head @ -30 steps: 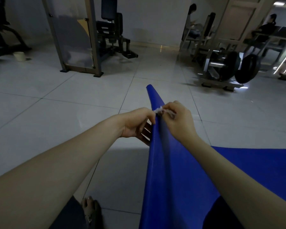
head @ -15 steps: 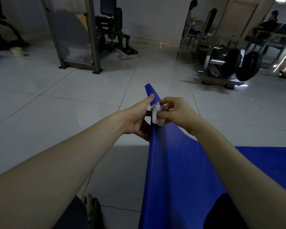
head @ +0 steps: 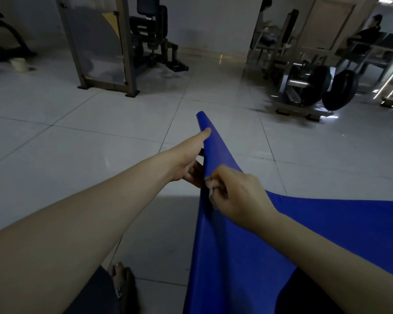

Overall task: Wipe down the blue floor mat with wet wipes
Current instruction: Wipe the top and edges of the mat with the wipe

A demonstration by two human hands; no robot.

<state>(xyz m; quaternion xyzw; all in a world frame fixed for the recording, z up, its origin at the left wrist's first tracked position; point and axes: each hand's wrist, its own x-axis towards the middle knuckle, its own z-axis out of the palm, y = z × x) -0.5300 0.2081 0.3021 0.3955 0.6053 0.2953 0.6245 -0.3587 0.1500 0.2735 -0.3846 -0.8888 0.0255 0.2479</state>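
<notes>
Mid-wipe along raised edge of blue flexible floor mat (head: 225, 234), lifted off tiled floor (head: 77, 143). Left hand (head: 188, 159) gripping edge; right hand (head: 238, 193) pinching crumpled white wet wipe (head: 210, 185) just nearer. Next, probably: sliding wipe along edge.

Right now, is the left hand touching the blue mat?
Touching. The head view shows the left hand with thumb pressed on the blue mat's raised edge.
</notes>
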